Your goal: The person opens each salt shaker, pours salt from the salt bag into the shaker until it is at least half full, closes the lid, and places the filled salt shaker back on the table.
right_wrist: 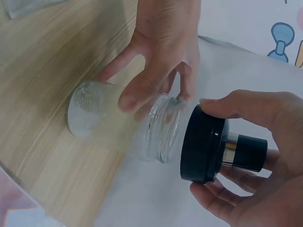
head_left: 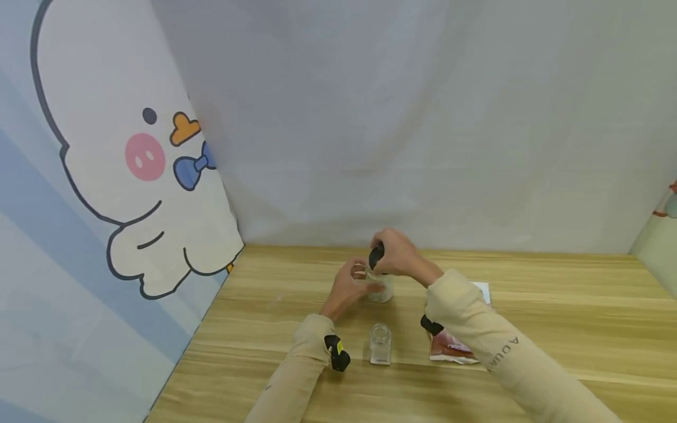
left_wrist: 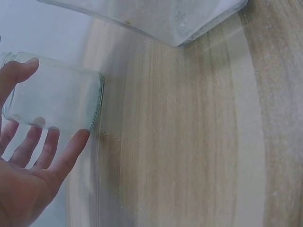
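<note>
A clear glass jar (head_left: 382, 292) with a threaded neck stands upright on the table. My left hand (head_left: 345, 289) holds it from the side, with the thumb on one face and the fingers round the other in the left wrist view. My right hand (head_left: 398, 252) grips a black lid (right_wrist: 203, 144) that has a narrower black knob with a silver band. In the right wrist view the lid faces the open mouth of the jar (right_wrist: 104, 111), a small gap between them. The thumb presses the lid's rim and the fingers curl under it.
Nearer me stands a smaller, square-sided glass jar (head_left: 380, 351). A reddish-brown and pink packet (head_left: 448, 348) lies partly under my right forearm. Behind the table (head_left: 254, 352) hangs a pale grey curtain (head_left: 317, 117); a cartoon-printed curtain (head_left: 95, 147) hangs at left.
</note>
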`<state>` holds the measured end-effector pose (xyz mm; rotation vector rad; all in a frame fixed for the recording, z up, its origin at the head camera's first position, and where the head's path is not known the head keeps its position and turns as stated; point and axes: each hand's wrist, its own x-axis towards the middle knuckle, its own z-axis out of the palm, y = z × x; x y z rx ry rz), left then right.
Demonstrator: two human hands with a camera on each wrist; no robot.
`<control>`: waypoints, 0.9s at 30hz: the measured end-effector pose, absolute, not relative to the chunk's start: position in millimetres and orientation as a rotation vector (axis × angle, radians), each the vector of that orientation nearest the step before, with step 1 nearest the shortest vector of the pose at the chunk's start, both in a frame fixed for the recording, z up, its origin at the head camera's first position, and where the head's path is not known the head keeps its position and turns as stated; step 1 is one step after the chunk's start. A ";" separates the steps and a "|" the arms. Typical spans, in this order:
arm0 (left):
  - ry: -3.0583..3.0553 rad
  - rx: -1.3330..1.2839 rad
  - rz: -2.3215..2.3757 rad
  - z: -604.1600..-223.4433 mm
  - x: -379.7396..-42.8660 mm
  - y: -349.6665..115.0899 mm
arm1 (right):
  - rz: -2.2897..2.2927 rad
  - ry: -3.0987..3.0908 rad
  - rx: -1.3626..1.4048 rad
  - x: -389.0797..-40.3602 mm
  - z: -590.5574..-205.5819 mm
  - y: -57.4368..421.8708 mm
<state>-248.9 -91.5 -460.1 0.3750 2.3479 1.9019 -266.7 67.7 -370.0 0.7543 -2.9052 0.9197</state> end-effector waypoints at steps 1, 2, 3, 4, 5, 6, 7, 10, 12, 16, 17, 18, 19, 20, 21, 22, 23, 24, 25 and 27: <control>2.351 0.375 1.899 -458.0 -248.1 -90.6 | 0.918 -2.899 0.759 -267.0 -369.6 70.4; 2.354 0.373 1.895 -457.6 -248.4 -89.6 | 0.913 -2.893 0.766 -267.4 -369.5 73.3; 2.358 0.372 1.892 -457.1 -248.6 -88.7 | 0.907 -2.888 0.772 -267.5 -369.1 76.4; 2.362 0.372 1.888 -456.7 -248.8 -87.7 | 0.902 -2.883 0.778 -267.8 -369.1 79.8; 2.366 0.371 1.885 -456.7 -249.3 -86.7 | 0.897 -2.879 0.787 -267.8 -369.1 83.3; 2.374 0.366 1.878 -456.9 -249.8 -85.8 | 0.888 -2.870 0.797 -267.6 -368.8 87.1; 2.380 0.361 1.875 -457.3 -250.6 -84.8 | 0.880 -2.869 0.801 -267.2 -368.7 90.9; 2.412 0.354 1.866 -458.6 -253.9 -82.1 | 0.870 -2.856 0.816 -265.4 -368.8 103.4; 2.432 0.345 1.862 -459.0 -256.3 -79.9 | 0.870 -2.849 0.822 -263.2 -368.9 112.7; 2.455 0.348 1.863 -468.9 -264.1 -78.6 | 0.857 -2.852 0.823 -250.4 -367.6 128.6; 2.458 0.346 1.863 -472.7 -266.9 -78.3 | 0.852 -2.854 0.826 -247.0 -367.2 132.3; 2.468 0.344 1.864 -477.3 -269.8 -78.1 | 0.843 -2.854 0.829 -243.9 -367.2 136.1; 2.482 0.347 1.859 -481.8 -272.6 -78.1 | 0.831 -2.852 0.831 -241.3 -367.5 139.8; 2.492 0.346 1.854 -485.2 -274.8 -78.1 | 0.826 -2.852 0.830 -238.2 -367.8 143.4; 2.502 0.346 1.850 -488.6 -276.8 -78.1 | 0.822 -2.849 0.830 -235.2 -368.3 147.1; 2.500 0.344 1.848 -488.2 -276.7 -78.0 | 0.813 -2.848 0.829 -231.8 -369.0 151.3; 2.510 0.344 1.843 -488.3 -276.0 -77.7 | 0.805 -2.847 0.830 -227.9 -369.6 155.3; 2.519 0.343 1.836 -489.0 -275.8 -77.6 | 0.798 -2.845 0.828 -223.8 -370.4 159.2; 2.524 0.337 1.829 -488.7 -275.5 -77.4 | 0.796 -2.844 0.830 -219.9 -371.4 163.1; 2.528 0.329 1.820 -488.1 -274.8 -77.0 | 0.791 -2.840 0.827 -212.0 -374.0 171.1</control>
